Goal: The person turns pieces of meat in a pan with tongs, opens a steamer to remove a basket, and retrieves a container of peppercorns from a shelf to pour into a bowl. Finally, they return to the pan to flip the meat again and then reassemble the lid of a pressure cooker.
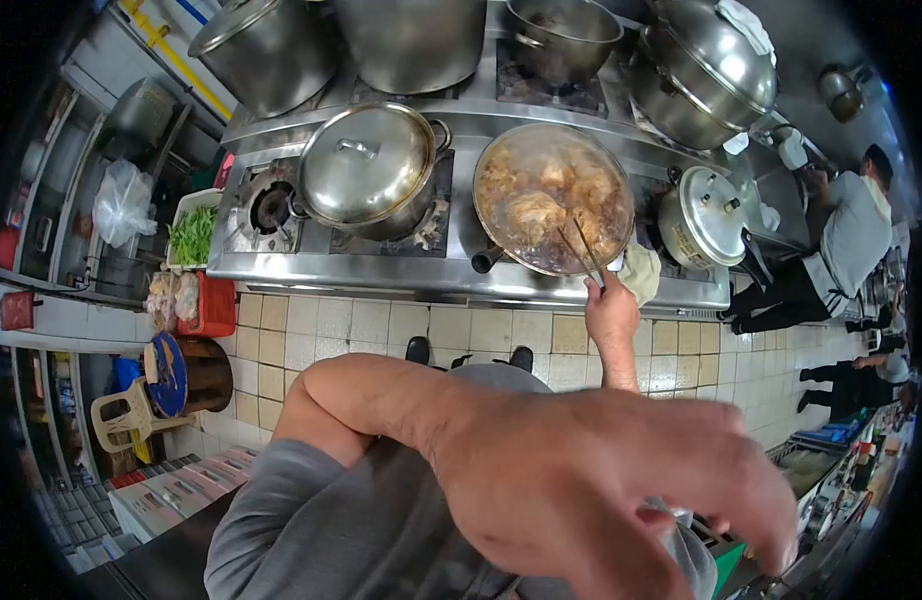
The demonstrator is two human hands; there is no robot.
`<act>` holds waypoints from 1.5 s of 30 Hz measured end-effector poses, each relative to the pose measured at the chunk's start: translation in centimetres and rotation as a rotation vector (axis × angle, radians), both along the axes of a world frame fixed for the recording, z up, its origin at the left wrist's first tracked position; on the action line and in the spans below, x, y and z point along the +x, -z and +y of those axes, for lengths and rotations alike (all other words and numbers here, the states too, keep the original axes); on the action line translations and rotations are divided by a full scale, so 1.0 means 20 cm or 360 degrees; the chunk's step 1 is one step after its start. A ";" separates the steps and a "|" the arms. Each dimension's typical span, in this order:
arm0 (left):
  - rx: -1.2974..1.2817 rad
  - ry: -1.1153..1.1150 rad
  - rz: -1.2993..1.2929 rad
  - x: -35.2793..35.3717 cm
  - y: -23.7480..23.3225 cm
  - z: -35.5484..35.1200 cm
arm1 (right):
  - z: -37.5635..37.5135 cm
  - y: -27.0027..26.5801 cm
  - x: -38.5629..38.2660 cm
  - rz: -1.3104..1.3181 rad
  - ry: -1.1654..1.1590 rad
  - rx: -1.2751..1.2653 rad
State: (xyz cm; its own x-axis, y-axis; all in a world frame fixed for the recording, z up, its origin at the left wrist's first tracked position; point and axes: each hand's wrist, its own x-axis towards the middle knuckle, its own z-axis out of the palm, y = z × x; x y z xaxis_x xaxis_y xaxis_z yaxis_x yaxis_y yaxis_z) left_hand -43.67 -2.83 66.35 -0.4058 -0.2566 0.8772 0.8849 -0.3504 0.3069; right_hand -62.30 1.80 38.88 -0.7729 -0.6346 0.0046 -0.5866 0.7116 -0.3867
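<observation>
Stirring step, seemingly: right hand (611, 318) pinched chopsticks (581, 250) over wok (541, 165) beyond my fingers; left hand (601, 490) loosely spread. Next needed lowered tips.

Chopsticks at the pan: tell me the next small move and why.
Probably push the chopsticks a little deeper and turn a piece of the food. The right hand grips them at the near rim of the pan, with the tips angled over the brown food, and the pan has no lid on.
</observation>
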 end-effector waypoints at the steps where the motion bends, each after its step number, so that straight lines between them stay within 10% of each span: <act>1: -0.0155 -0.0079 -0.0104 0.00 0.03 -0.04 | 0.01 -0.01 0.00 -0.0025 0.0003 -0.0036; 6: -0.0760 -0.0268 -0.1488 0.05 0.43 -0.25 | -0.03 0.02 0.02 -0.0063 -0.0079 -0.0001; 12: -0.1000 -0.2019 -0.2255 0.27 1.41 -0.58 | 0.02 0.04 0.06 -0.0110 -0.0180 0.0037; 21: -0.1234 -0.1972 -0.2302 0.21 1.59 -0.64 | -0.19 0.17 0.06 -0.0189 -0.0216 0.0334; 34: -0.1266 -0.1823 -0.2583 0.43 1.79 -0.48 | 0.04 0.09 0.02 -0.0159 -0.0147 -0.0230; 45: -0.1363 -0.1654 -0.2729 0.53 1.91 -0.51 | 0.29 0.48 -0.72 0.0109 0.0600 -0.0625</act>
